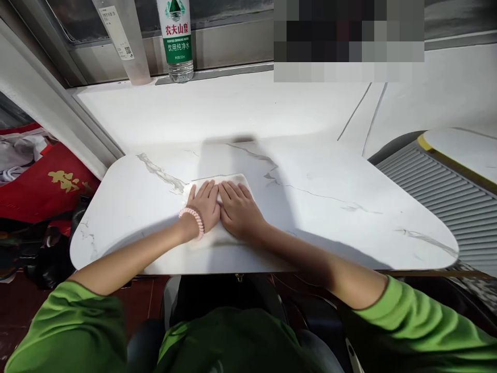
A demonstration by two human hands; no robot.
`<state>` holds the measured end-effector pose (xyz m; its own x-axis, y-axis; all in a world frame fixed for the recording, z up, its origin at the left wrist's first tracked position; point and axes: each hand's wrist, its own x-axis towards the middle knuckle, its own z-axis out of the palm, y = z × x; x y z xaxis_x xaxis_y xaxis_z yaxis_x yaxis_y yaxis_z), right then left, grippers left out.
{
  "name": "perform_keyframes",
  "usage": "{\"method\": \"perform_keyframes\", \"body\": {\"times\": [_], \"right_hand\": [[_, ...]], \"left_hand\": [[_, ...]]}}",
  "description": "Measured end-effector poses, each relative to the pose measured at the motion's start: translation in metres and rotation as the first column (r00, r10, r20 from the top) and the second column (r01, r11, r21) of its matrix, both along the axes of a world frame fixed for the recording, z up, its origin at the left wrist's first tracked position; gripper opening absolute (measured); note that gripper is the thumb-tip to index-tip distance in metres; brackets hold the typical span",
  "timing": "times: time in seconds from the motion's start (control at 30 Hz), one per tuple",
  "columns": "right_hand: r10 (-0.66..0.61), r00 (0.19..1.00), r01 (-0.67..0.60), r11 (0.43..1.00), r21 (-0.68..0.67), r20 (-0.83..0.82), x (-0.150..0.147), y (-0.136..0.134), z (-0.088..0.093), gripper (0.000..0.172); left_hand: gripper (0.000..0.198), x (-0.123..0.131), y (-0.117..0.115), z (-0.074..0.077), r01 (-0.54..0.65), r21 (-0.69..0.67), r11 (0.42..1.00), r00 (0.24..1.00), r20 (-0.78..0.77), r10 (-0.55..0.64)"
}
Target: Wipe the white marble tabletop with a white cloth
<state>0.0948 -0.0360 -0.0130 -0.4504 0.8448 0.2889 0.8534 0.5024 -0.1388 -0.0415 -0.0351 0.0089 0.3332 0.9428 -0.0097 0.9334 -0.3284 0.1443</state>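
Cloth (217, 237) lying flat on the white table (330, 207), left of its middle.
The left hand (205, 206) and right hand (240, 209) rest side by side on it — palms down, fingers straight, each grip uncurled and flat; a pink coiled band (200, 223) circles the left wrist — and beyond the table a green-labelled bottle (177, 44) stands upright.

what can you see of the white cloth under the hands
The cloth is plain white, roughly square, and looks soft, though its exact material is unclear. It lies flat on the white, grey-veined table. The left hand and right hand rest on it side by side, palms down, hiding much of it.
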Motion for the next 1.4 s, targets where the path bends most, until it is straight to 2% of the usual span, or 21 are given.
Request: {"method": "perform_keyframes", "body": {"times": [0.13, 0.23, 0.33, 0.43, 0.53, 0.67, 0.77, 0.93, 1.07, 1.17, 1.27, 1.33, 1.4], "right_hand": [[0.038, 0.998, -0.036, 0.999, 0.027, -0.059, -0.029, 0.065, -0.004, 0.054], [0.007, 0.996, -0.005, 1.0, 0.018, -0.084, -0.051, 0.114, -0.005, 0.053], [-0.017, 0.995, 0.019, 1.0, 0.019, -0.097, -0.066, 0.151, -0.004, 0.049], [-0.015, 0.994, 0.019, 0.999, 0.032, -0.107, -0.07, 0.171, -0.004, 0.047], [-0.008, 0.991, 0.012, 0.999, 0.035, -0.132, -0.068, 0.175, -0.006, 0.048], [0.017, 0.99, -0.011, 0.999, 0.044, -0.143, -0.064, 0.16, -0.008, 0.05], [0.044, 0.992, -0.037, 0.997, 0.061, -0.121, -0.059, 0.132, -0.01, 0.052], [0.107, 0.991, -0.097, 0.987, 0.126, -0.077, -0.05, 0.045, -0.013, 0.053], [0.144, 0.989, -0.139, 0.984, 0.114, -0.04, -0.046, -0.027, -0.009, 0.054], [0.181, 0.983, -0.179, 0.98, 0.092, -0.015, -0.048, -0.057, -0.005, 0.056], [0.194, 0.981, -0.191, 0.978, 0.08, -0.025, -0.054, -0.062, -0.003, 0.057], [0.196, 0.98, -0.193, 0.978, 0.083, -0.033, -0.061, -0.051, -0.004, 0.057], [0.189, 0.981, -0.186, 0.979, 0.086, -0.036, -0.072, -0.032, -0.006, 0.057]], "left_hand": [[0.056, -0.028, 0.062, -0.003, -0.019, 0.036, 0.999, 1.0, -0.016, 0.02], [0.056, -0.047, 0.112, -0.004, -0.043, 0.056, 0.998, 0.999, -0.016, 0.044], [0.055, -0.057, 0.15, -0.002, -0.062, 0.062, 0.996, 0.998, -0.003, 0.063], [0.054, -0.06, 0.17, -0.001, -0.071, 0.064, 0.995, 0.997, 0.01, 0.071], [0.053, -0.06, 0.172, -0.003, -0.075, 0.073, 0.995, 0.997, 0.006, 0.075], [0.053, -0.057, 0.152, -0.005, -0.092, 0.089, 0.992, 0.996, -0.015, 0.093], [0.053, -0.054, 0.12, -0.004, -0.104, 0.086, 0.991, 0.994, -0.03, 0.107], [0.053, -0.052, 0.03, -0.005, -0.053, 0.107, 0.993, 0.998, -0.034, 0.057], [0.054, -0.054, -0.046, -0.004, -0.041, 0.108, 0.993, 0.999, -0.02, 0.043], [0.055, -0.056, -0.081, -0.001, -0.06, 0.09, 0.994, 0.998, 0.002, 0.06], [0.056, -0.06, -0.087, 0.001, -0.078, 0.079, 0.994, 0.997, 0.029, 0.076], [0.056, -0.066, -0.076, 0.001, -0.092, 0.063, 0.994, 0.995, 0.032, 0.09], [0.056, -0.075, -0.053, 0.0, -0.107, 0.043, 0.993, 0.994, 0.017, 0.106]]}}
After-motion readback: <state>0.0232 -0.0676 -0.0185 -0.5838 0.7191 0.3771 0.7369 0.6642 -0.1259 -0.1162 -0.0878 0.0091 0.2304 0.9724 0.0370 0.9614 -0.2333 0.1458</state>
